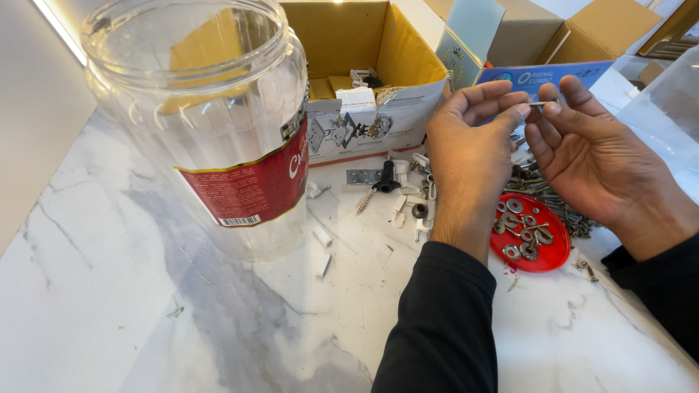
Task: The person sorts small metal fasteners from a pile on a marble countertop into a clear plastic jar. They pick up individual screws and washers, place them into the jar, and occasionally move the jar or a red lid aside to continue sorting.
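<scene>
My left hand (pixel 470 156) and my right hand (pixel 593 156) are raised together above the table, fingertips meeting. Between them they pinch a small metal screw (pixel 537 105), held level. Below the hands lies a red lid (pixel 531 236) holding several metal washers and nuts. A heap of screws (pixel 553 196) sits just behind the lid, partly hidden by my right hand. White plastic clips and wall plugs (pixel 408 204) are scattered left of my left wrist.
A large empty clear plastic jar (pixel 211 124) with a red label stands at the left on the marble table (pixel 145 313). An open cardboard box (pixel 378 80) with hardware stands behind, more boxes (pixel 553 36) at the back right. A clear bag (pixel 666 116) lies at the right edge.
</scene>
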